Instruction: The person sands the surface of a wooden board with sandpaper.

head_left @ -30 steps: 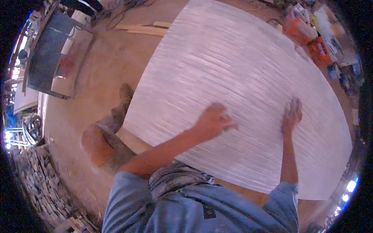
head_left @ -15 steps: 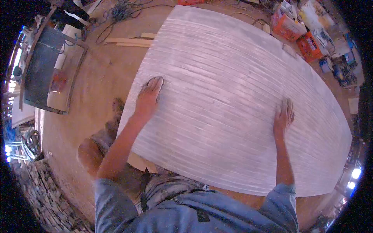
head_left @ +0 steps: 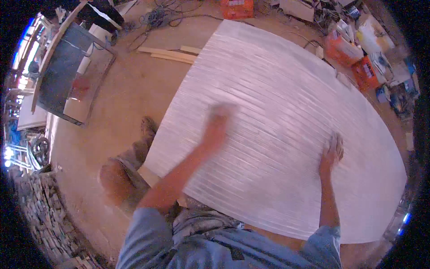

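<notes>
A large pale curved panel (head_left: 268,179) with long raised ridges or strips fills the middle, its surface whitish as if dusty. On its left-centre part is my left hand (head_left: 218,124), smeared by motion, so its fingers and anything beneath them are unclear. Half a second ago a dark edge showed around that hand's fingers. My right hand (head_left: 331,153) rests palm down on the right part of the panel, fingers stretched out. Nothing is visibly gripped in it.
Wooden strips (head_left: 172,57) and a tangle of cord (head_left: 154,18) lie on the brown floor beyond. A dark framed table (head_left: 60,67) stands at left, a person's legs behind it. Orange crates (head_left: 366,74) with clutter line the right. Stacked wood pieces (head_left: 49,210) sit lower left.
My left hand has swept right across the panel, away from its left edge. My right hand stays on the right part. The view has shifted, so the surroundings appear lower and further right.
</notes>
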Available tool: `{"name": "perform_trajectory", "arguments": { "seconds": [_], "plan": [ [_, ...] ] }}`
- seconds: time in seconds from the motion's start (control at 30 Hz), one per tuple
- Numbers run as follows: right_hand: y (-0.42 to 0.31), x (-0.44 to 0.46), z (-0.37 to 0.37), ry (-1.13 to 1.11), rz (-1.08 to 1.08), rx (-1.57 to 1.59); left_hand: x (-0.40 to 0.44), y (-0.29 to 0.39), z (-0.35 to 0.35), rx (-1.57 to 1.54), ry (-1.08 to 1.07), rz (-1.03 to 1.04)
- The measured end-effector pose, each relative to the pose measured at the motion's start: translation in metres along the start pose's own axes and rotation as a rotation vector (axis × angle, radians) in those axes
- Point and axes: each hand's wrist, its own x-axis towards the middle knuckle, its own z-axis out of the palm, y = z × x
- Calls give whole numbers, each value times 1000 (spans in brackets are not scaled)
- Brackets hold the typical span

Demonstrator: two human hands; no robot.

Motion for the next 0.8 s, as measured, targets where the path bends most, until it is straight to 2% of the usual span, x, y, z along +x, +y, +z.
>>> {"name": "perform_trajectory", "arguments": {
  "seconds": [0.03, 0.07, 0.17, 0.2, 0.23, 0.27, 0.3, 0.33, 0.4, 0.47, 0.5, 0.53, 0.57, 0.67, 0.7, 0.73, 0.77, 0.8],
  "plan": [
    [-2, 2, -3, -15, 39, -7, 18, -22, -51, 101, -54, -140],
    [-1, 3, -2, -15, 43, -5, 19, -65, -56, 80, 14, -373],
    [1, 4, -1, 17, 55, -36, 23, -66, -16, 239, 128, -242],
    [1, 3, -2, -30, 73, -65, 32, -3, -12, 123, 90, -197],
    [1, 2, -3, -77, 82, -96, 28, 26, 24, 135, -44, -170],
    [3, 0, -2, -63, 76, -96, 17, 53, 77, -22, -58, -141],
    [2, 1, -5, -36, 66, -54, 18, 104, 62, -316, -391, -292],
    [-2, 1, -6, -10, 54, -7, 16, 119, 68, -131, -119, 142],
    [-7, 3, -14, -28, 50, -24, 23, 97, 31, -235, -165, 146],
    [-7, 3, -4, -57, 53, -36, 16, -16, 25, -101, -72, 13],
    [-5, 4, 3, -27, 53, -58, 19, -70, 1, -181, 50, -160],
    [-2, 2, 8, -3, 57, -86, 31, -89, -56, -58, 61, -339],
    [0, 0, 8, -7, 58, -86, 31, -118, -76, 82, 151, -390],
    [-2, 1, 2, 39, 1, -70, 50, -82, -52, 207, 230, -431],
    [-5, 4, 2, 18, 39, -106, 49, -62, -21, 173, 223, -303],
    [-8, 6, -1, -5, 68, -145, 52, -25, 5, -69, 194, -271],
    [-8, 7, -4, -1, 56, -147, 54, 17, 26, 38, 97, -205],
    [-7, 6, -6, -1, 38, -114, 50, 45, 42, -200, 20, -223]
  ]
}}
